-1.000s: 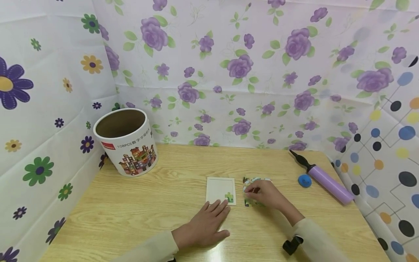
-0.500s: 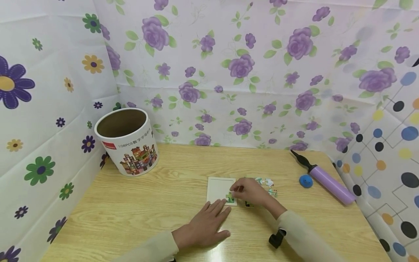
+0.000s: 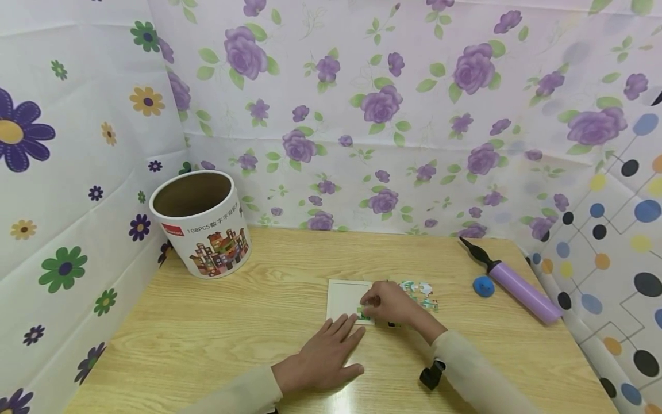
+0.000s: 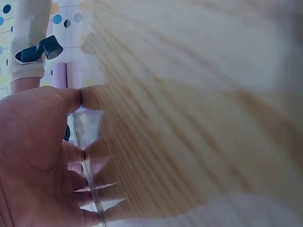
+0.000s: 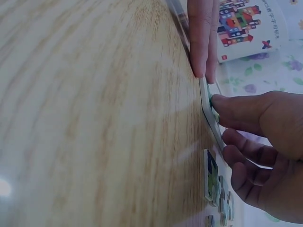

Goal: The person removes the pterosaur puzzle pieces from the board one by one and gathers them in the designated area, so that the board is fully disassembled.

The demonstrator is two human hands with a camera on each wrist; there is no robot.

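Observation:
A pale square puzzle tray [image 3: 341,296] lies on the table, with green puzzle pieces [image 3: 361,314] in its near right corner. My left hand [image 3: 331,353] is spread flat, fingertips on the tray's near edge; its palm shows in the left wrist view. Over the tray's right side, my right hand [image 3: 390,303] has its thumb and curled fingers at a green puzzle piece, mostly hidden under them. The right wrist view shows the thumb on a bit of green at the tray's edge [image 5: 206,104]. Loose puzzle pieces [image 3: 426,287] lie right of the tray, partly behind the right hand.
A large white bucket [image 3: 201,224] with printed buildings stands at the back left. Toward the right edge lie a purple hand pump [image 3: 522,290] with a black nozzle and a round blue object [image 3: 483,286]. Patterned cloth walls [image 3: 331,115] border the wooden table [image 3: 248,322].
My right hand has moved left from the loose pieces to the tray's right side, then slightly farther down onto the green corner. The left hand has stayed in place.

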